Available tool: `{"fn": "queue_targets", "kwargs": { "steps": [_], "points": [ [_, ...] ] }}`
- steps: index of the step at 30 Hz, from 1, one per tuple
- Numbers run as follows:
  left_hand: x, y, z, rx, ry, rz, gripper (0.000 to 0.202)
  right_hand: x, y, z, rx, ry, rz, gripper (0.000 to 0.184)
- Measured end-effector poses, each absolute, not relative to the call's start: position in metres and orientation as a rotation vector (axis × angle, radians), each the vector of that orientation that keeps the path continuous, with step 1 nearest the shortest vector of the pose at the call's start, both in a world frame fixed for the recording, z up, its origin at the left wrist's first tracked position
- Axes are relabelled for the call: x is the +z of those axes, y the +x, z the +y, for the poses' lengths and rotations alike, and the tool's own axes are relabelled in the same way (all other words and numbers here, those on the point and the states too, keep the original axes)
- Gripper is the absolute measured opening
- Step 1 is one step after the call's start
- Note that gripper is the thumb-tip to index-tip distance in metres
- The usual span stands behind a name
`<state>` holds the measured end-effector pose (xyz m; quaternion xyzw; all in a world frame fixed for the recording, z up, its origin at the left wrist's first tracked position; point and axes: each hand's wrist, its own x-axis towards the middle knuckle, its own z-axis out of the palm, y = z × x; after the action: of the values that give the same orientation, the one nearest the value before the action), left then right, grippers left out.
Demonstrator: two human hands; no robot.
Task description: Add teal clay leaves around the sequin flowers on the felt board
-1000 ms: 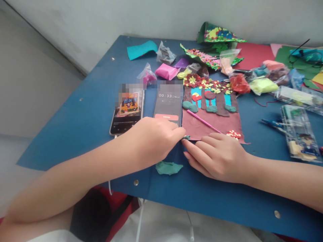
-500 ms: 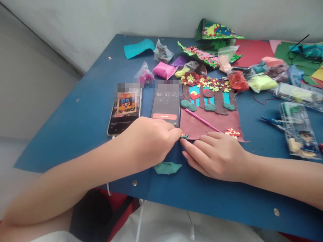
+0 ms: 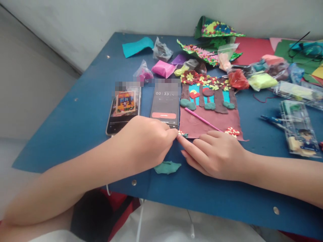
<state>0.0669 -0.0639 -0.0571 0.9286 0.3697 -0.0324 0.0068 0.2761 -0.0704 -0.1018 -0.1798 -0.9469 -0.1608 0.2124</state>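
clay panel (image 3: 193, 127), lower-left corner in progress

flat before you — trees (image 3: 221, 101), bushes (image 3: 188, 105) and mushrooms (image 3: 232, 131) appear done. your left hand (image 3: 153, 137) curls at the corner piece (image 3: 185, 135), grip hidden; your right hand (image 3: 218, 154) lies with fingers spread, index there. seemingly left: that corner — green clay (image 3: 168, 167) lies nearer you.

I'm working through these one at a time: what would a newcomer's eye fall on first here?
Probably the clay picture of trees near mid-table, with the left hand and right hand coming together at its near left corner. Next, likely the timer phone just left of it, then the bright pink packet behind that phone.
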Motion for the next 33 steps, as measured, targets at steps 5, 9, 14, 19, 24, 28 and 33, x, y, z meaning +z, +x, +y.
{"fn": "queue_targets", "kwargs": {
  "steps": [5, 9, 14, 19, 24, 28, 33],
  "points": [
    [-0.055, 0.067, -0.066, -0.120, 2.880, 1.175, 0.028, -0.098, 0.275, -0.072, -0.541, -0.501, -2.643, 0.029],
    [-0.054, 0.067, -0.067, -0.142, 2.829, 1.192, 0.026, -0.095, 0.275, -0.074, -0.582, -0.371, -2.615, 0.024],
    [-0.054, 0.067, -0.067, -0.128, 2.815, 1.204, 0.027, -0.096, 0.274, -0.074, -0.594, -0.424, -2.638, 0.030],
    [-0.054, 0.068, -0.066, -0.144, 2.803, 1.219, 0.026, -0.098, 0.273, -0.073, -0.600, -0.517, -2.671, 0.035],
    [-0.054, 0.066, -0.066, -0.136, 2.822, 1.196, 0.026, -0.094, 0.275, -0.076, -0.481, -0.279, -2.639, 0.025],
    [-0.051, 0.060, -0.067, -0.024, 2.843, 1.173, 0.029, -0.097, 0.274, -0.081, -0.217, -0.290, -2.632, 0.024],
    [-0.047, 0.058, -0.070, -0.012, 2.698, 0.993, 0.026, -0.102, 0.270, -0.082, 0.042, -0.428, -2.605, 0.029]
  ]
}}
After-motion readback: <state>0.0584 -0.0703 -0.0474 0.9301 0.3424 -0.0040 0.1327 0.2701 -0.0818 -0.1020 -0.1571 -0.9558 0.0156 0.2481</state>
